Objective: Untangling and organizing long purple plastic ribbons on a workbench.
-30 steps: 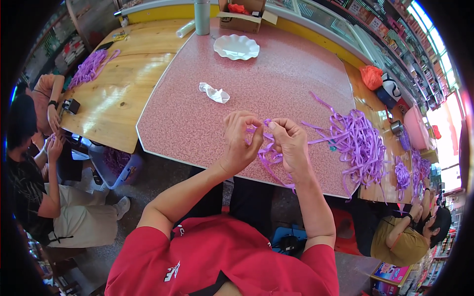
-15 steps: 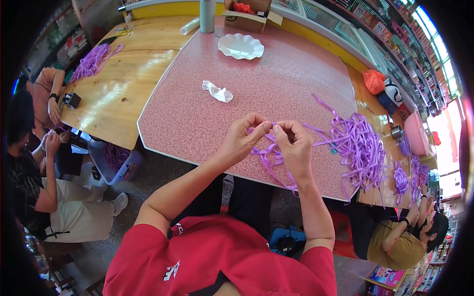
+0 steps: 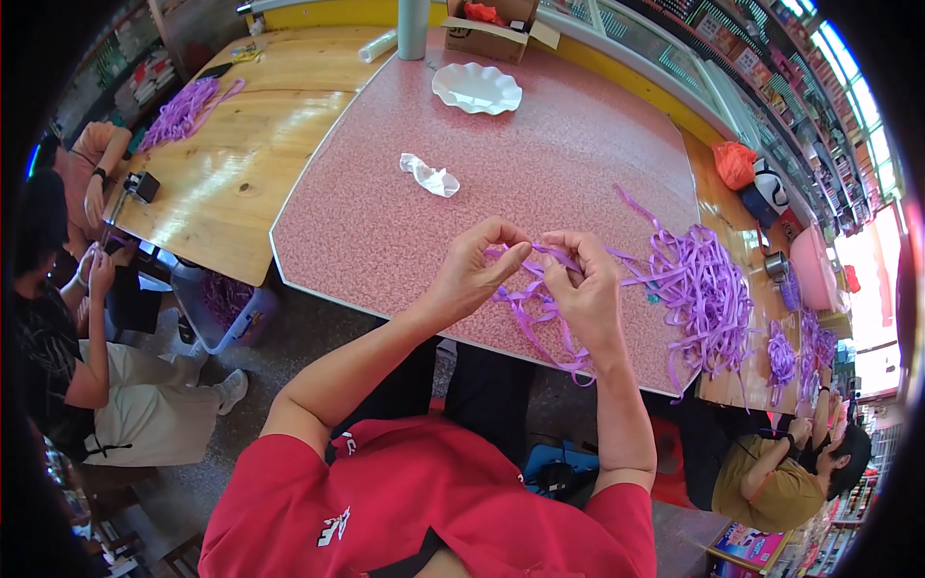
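The pink tabletop [image 3: 366,241] bears purple ribbons [image 3: 703,299] and a white dish [image 3: 477,89].

Left of the left hand [image 3: 472,271], the bench [image 3: 352,236] is open to its edge. Ahead, a crumpled white wad [image 3: 431,177] and, farther, a scalloped dish [image 3: 477,90] obstruct. Right of the right hand [image 3: 591,289], a purple ribbon heap [image 3: 708,303] blocks low passage.

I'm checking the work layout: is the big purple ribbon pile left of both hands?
No, the ribbon pile lies to the right of the right hand, on the pink table.
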The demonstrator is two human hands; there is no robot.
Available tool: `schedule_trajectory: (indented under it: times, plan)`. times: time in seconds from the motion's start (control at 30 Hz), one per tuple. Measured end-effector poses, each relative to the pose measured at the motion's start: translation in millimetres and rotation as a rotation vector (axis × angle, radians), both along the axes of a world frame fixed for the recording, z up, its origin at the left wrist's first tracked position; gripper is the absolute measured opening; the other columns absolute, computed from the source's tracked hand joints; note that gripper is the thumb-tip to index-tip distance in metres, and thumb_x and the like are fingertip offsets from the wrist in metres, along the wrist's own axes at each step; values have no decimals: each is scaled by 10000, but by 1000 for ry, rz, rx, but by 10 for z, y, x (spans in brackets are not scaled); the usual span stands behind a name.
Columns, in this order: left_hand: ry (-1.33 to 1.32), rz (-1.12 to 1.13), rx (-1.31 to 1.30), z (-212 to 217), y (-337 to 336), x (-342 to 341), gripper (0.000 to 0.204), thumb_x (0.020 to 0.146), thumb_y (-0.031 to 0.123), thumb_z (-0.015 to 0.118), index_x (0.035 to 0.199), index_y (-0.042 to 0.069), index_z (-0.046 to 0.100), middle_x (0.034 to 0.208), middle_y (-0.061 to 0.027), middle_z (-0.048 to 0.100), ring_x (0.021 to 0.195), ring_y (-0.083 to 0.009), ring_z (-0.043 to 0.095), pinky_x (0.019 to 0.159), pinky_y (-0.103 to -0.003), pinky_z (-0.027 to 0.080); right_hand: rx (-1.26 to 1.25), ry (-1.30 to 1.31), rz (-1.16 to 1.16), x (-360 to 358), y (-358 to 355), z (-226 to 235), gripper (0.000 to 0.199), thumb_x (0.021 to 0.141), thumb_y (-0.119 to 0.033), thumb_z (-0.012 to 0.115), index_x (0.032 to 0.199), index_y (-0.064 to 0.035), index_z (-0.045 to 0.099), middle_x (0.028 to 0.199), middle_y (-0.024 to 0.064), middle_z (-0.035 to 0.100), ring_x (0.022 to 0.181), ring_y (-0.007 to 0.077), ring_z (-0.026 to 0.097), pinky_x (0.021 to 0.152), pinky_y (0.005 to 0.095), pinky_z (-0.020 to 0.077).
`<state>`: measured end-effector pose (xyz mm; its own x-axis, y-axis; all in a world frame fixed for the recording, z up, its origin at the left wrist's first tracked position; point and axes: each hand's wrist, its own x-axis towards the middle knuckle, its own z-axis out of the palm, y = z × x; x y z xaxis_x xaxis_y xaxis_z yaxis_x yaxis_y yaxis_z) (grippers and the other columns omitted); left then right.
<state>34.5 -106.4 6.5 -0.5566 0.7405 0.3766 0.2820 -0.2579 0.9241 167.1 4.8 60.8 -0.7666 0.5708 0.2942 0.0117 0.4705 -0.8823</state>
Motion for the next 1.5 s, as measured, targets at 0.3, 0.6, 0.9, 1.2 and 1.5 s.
schedule_trajectory:
  times: [0.3,0.6,0.9,1.2,1.5]
  plan:
    - [30,-10,7,15,-9,39,246,962,249,664,1005,7,658,920,-35,648,897,-105,596,772,-273,486,290,-30,-61,36,-32,109,145,821,-43,765,965,-41,743,808,33,608,685,92,546,599,244,426]
    - [36,-53,-5,23,-2,66,271,977,276,641,1007,8,657,881,-42,649,874,-116,599,781,-293,482,293,-23,-11,70,-9,158,159,821,-70,776,977,-54,757,751,25,604,688,97,553,599,250,423]
    - [-8,-110,-28,-5,-21,48,269,990,277,618,957,10,632,861,-29,632,874,-108,585,776,-290,476,312,-99,26,93,13,187,134,821,-81,772,943,-32,747,751,34,606,686,116,557,619,266,426]
    - [53,-198,-141,6,-65,-36,241,983,250,624,1020,12,639,951,-50,643,951,-136,587,845,-323,474,143,-108,59,189,114,159,91,832,-57,756,907,-10,734,762,27,613,687,95,540,601,254,409]
    - [981,75,61,200,-4,-41,261,816,191,731,1035,89,635,971,-53,608,1002,-243,585,1072,-504,323,223,-113,82,203,108,173,93,828,-38,752,910,1,730,768,34,616,678,98,539,591,258,408]
